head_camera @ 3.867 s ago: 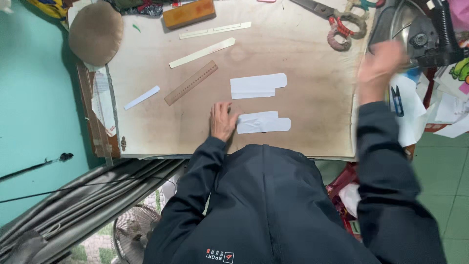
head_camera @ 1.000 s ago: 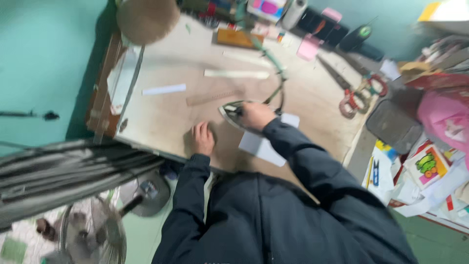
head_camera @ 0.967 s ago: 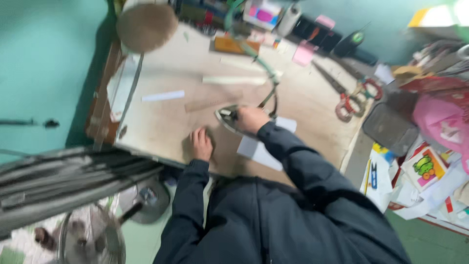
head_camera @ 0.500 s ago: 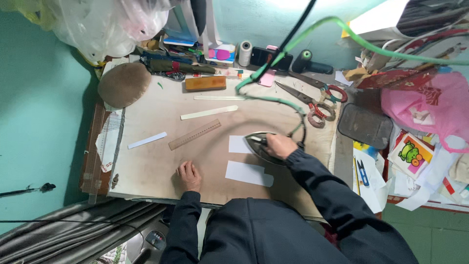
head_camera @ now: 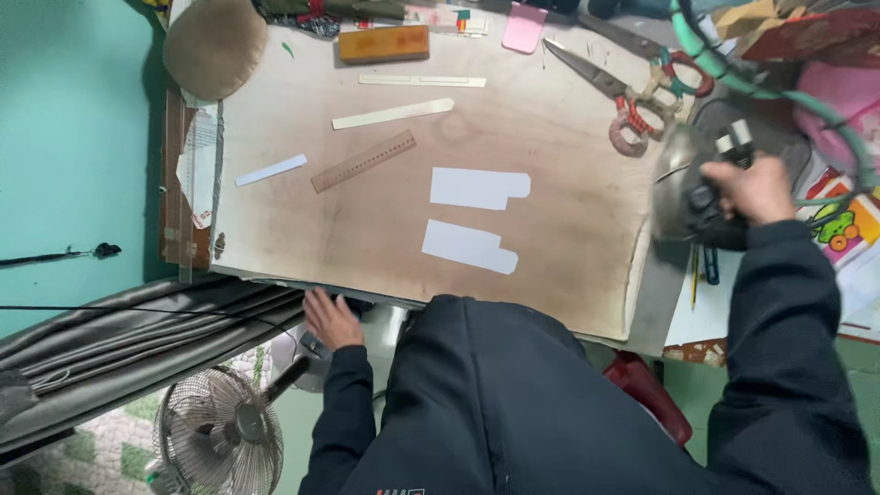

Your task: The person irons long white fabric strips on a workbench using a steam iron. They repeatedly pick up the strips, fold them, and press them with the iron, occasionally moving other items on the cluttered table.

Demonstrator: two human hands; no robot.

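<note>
The person's left hand is at the near edge of the board, at about 7 o'clock. Its fingers are spread and hold nothing. A round fan stands on the floor just below it.

The right hand is out at 3 o'clock, past the right edge of the board. Its fingers are wrapped tight around the handle of a dark iron. A green cord runs from the iron up to 1 o'clock.

In the middle of the board lie two white paper pieces, near each other and not touching. Farther off, at 11 o'clock, sit a wooden ruler and a small white strip. Big scissors lie at 1 o'clock. An orange block and a round brown pad sit at the far edge.
</note>
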